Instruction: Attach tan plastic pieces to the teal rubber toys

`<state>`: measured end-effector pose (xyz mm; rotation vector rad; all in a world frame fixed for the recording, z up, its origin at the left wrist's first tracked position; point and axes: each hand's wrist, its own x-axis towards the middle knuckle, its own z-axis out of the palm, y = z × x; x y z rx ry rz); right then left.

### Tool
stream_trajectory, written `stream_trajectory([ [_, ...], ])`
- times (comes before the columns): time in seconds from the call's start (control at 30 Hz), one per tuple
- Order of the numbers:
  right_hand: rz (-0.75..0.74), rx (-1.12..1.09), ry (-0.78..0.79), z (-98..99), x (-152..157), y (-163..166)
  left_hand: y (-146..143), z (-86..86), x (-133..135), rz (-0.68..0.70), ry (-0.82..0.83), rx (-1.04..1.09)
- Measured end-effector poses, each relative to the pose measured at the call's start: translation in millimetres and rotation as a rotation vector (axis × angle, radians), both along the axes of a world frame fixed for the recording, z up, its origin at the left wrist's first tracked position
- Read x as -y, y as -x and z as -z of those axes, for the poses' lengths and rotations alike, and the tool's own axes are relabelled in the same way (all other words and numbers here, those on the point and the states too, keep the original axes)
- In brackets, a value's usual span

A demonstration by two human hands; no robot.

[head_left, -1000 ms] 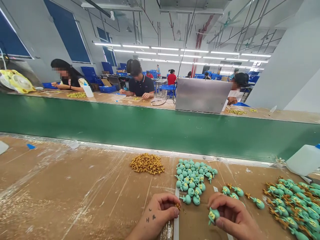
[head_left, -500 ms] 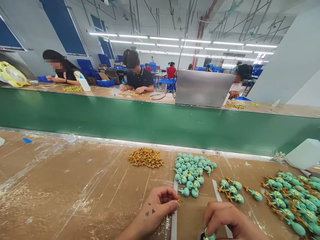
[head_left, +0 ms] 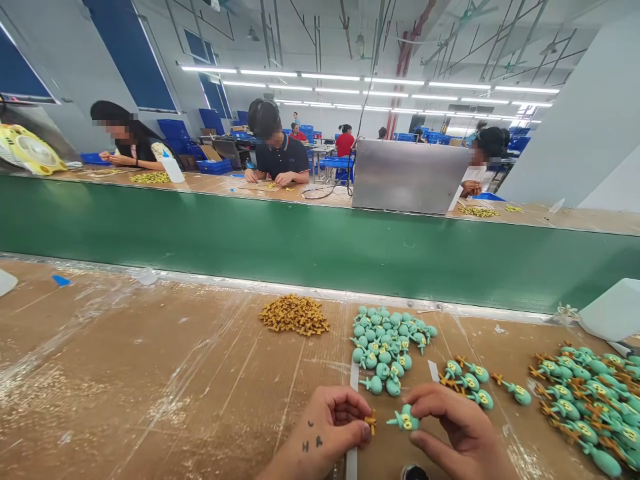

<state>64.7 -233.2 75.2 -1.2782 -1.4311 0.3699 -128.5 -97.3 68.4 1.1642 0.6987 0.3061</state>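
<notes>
Between the thumb and fingers of my left hand is a small brown cross-shaped toy body. My right hand pinches a mint-green toy head with yellow eyes, its thin stem pointing left toward the brown piece; the two parts are apart. Below my right hand shows a small round container with a dark top, cut off by the lower edge. Just beyond my hands lies a pile of green heads, with a heap of brown bodies to its left.
Joined green-and-brown figures are piled at the right, with a smaller group nearer. A white jug lies at the right edge. A green divider crosses behind the table. Several people work beyond it, near a metal panel.
My right hand has lifted the green head up from the dark-topped container and brought it near the brown body. My left hand has shifted slightly right and down, keeping its piece.
</notes>
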Motion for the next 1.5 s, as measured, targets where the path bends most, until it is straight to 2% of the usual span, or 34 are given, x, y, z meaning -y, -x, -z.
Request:
stream_trajectory([
  [0.2, 0.004, 0.147, -0.068, 1.3, -8.4, 9.3, -1.6, -1.4, 3.5, 0.016, -0.01, -0.016],
  [0.6, 0.032, 0.172, -0.072, 1.1, -11.6, 12.4, 0.6, -5.1, 1.9, 0.023, -0.049, -0.05],
  [0.7, 0.032, 0.163, -0.073, 2.2, -12.6, 13.5, -0.2, 0.5, 3.0, 0.003, -0.051, -0.033],
  [0.9, 0.058, 0.122, -0.057, 3.9, -12.9, 16.9, -1.6, 22.8, 2.1, -0.006, -0.069, 0.087],
  [1.03, 0.05, 0.071, -0.011, 9.7, -14.7, 18.9, 0.9, 28.1, 0.3, 0.035, -0.118, 0.072],
  [1.1, 0.035, 0.028, 0.03, 13.3, -13.5, 13.3, 3.8, 27.0, -4.5, 0.077, -0.235, 0.075],
  [1.2, 0.083, 0.028, 0.096, 17.6, -6.0, -10.8, 11.9, 20.2, -24.9, 0.063, -0.607, 0.047],
  [1.27, 0.19, 0.082, 0.16, 18.8, 1.2, -34.3, 20.3, 12.4, -48.2, -0.059, -0.91, -0.087],
  [1.33, 0.272, 0.16, 0.259, 18.1, 7.0, -56.8, 29.9, 5.4, -74.7, -0.22, -1.115, -0.273],
  [1.4, 0.281, 0.236, 0.382, 15.9, 9.7, -72.9, 38.2, 2.8, -97.8, -0.302, -1.228, -0.448],
  [1.5, 0.242, 0.316, 0.532, 11.7, 11.5, -84.5, 44.2, 8.0, -116.7, -0.255, -1.288, -0.596],
])
